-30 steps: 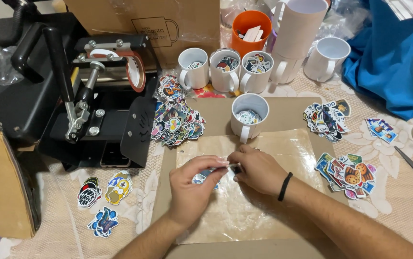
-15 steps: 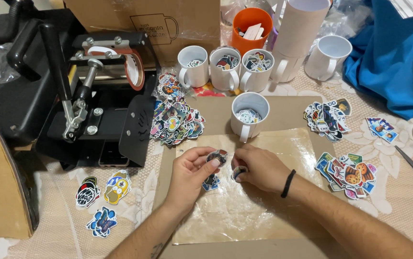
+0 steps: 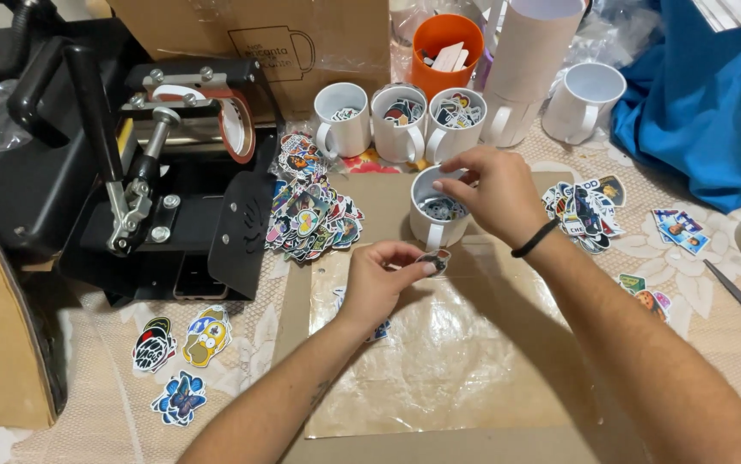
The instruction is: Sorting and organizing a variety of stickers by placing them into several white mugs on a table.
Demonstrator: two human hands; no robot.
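A small round sticker (image 3: pixel 433 260) is pinched between the thumb and fingers of the left hand (image 3: pixel 379 279), held just above a clear plastic sheet (image 3: pixel 439 352) spread over brown cardboard (image 3: pixel 370 202) on the table (image 3: pixel 113 404). At twelve o'clock from that hand, a white mug (image 3: pixel 436 225) partly filled with stickers is seen standing on the cardboard; the right hand (image 3: pixel 491 193) is placed over its rim, fingertips drawn together as if gripping something small, though what they hold cannot be told. A black band is worn on the right wrist.

At ten o'clock from the mug, a loose pile of colourful stickers (image 3: pixel 310 210) is heaped beside a black mug heat press (image 3: pixel 156 172). At twelve o'clock, three more white mugs (image 3: pixel 401 120) holding stickers are lined up, with an orange cup (image 3: pixel 448 47) behind them and an empty white mug (image 3: pixel 585 99) at two o'clock. More stickers (image 3: pixel 585 206) are scattered at three o'clock. Three stickers (image 3: pixel 181 352) are laid at eight o'clock. A blue cloth (image 3: pixel 706 94) is bunched at the upper right.
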